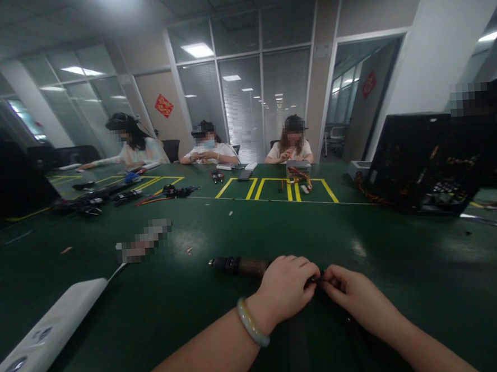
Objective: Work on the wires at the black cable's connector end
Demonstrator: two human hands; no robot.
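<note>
We take clock directions from the centre of the view; the dark cylindrical tool (249,266) is at six o'clock, its metal tip pointing toward nine, its body running in under our left hand (285,289); that hand's grip is curled over the rear of the tool, palm down, fingers bent (we cannot tell whether the tool rests on the desk (347,227) or sits just above it); a pale green bangle (252,324) circles the left wrist; our right hand (352,289), between four and five o'clock, has a narrow grip, its fingertips pinched on a slim dark piece beside the left thumb; the two hands nearly touch there; at eight o'clock we note a long white device (57,321) with a round button, a thin pale cord leading from it to a blurred-out item (145,244); a bundle of cables (168,192) lies at nine; an open black computer case (409,162) stands at three; three co-workers sit across the desk, between nine and two.
</note>
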